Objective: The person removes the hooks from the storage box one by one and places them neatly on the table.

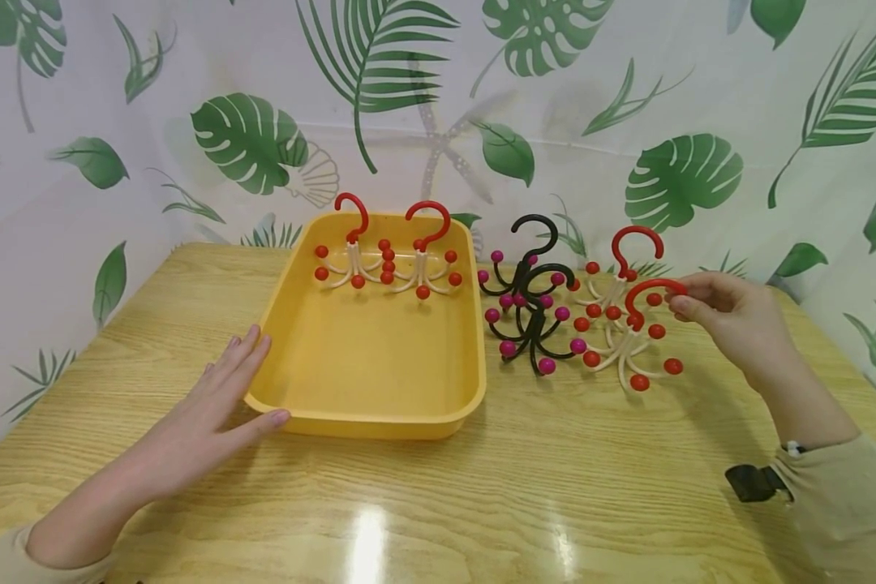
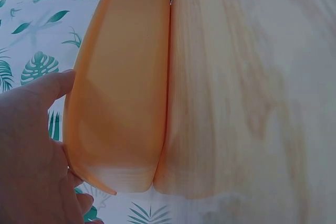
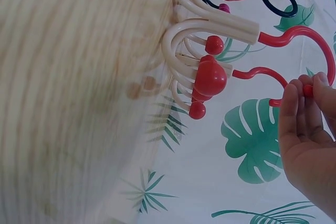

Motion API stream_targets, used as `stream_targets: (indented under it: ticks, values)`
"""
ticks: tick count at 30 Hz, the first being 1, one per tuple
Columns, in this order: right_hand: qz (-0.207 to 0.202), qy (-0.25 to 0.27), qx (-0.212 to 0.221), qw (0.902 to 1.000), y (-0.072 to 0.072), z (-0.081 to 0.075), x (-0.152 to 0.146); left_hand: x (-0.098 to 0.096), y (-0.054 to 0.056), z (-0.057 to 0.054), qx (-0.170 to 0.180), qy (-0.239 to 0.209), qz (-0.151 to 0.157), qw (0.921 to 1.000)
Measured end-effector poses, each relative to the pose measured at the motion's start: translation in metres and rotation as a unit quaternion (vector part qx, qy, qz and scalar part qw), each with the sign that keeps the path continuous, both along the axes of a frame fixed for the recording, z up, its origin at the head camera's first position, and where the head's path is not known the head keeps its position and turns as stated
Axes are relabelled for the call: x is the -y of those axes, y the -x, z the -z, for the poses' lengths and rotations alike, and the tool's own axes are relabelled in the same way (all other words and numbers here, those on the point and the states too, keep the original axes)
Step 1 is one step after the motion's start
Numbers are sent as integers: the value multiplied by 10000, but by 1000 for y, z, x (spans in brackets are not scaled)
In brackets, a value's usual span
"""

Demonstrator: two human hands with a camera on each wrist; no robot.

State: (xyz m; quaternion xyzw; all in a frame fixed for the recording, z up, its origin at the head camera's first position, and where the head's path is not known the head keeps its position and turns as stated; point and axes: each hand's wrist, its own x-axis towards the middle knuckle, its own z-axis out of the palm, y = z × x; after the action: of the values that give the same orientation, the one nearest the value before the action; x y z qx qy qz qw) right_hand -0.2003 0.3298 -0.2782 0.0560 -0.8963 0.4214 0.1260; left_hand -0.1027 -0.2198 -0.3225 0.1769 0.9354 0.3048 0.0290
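My right hand [image 1: 737,324] pinches the tip of the red hook on a front cream hook hanger [image 1: 631,349], whose curved arms end in red balls. In the right wrist view, thumb and fingertips meet at that hook's end. Behind it stands another cream hanger [image 1: 620,274] with a red hook. My left hand [image 1: 197,422] rests on the near left corner of a yellow tray [image 1: 368,419], fingers along the left rim, thumb on the front rim. Inside the tray, at its far end, stand two cream hangers, one at left [image 1: 354,259] and one at right [image 1: 421,264].
Two black hook hangers with magenta balls, one behind [image 1: 521,276] and one in front [image 1: 535,324], stand between the tray and the cream pair. All rest on a wood-grain table [image 1: 540,495]. A leaf-patterned cloth [image 1: 569,105] hangs behind.
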Motion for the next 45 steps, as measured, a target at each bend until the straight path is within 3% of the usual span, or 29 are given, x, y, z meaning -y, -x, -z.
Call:
stream_targets:
  ticks: [15,25,34,45]
  values:
    - [-6,-98,344,9994,-2,0,-1,0,0,0,27,-3,-18,10000]
    - [66,-585,316,9978,-5,-5,4,1,1,1,14,-22,-7,10000]
    - [-83,-647,71,9978,-7,-25,28,0,1,1,22,-21,-19,10000]
    - [-516,-403,-360,9972,-2,-56,91,0,1,0,34,-44,4,10000]
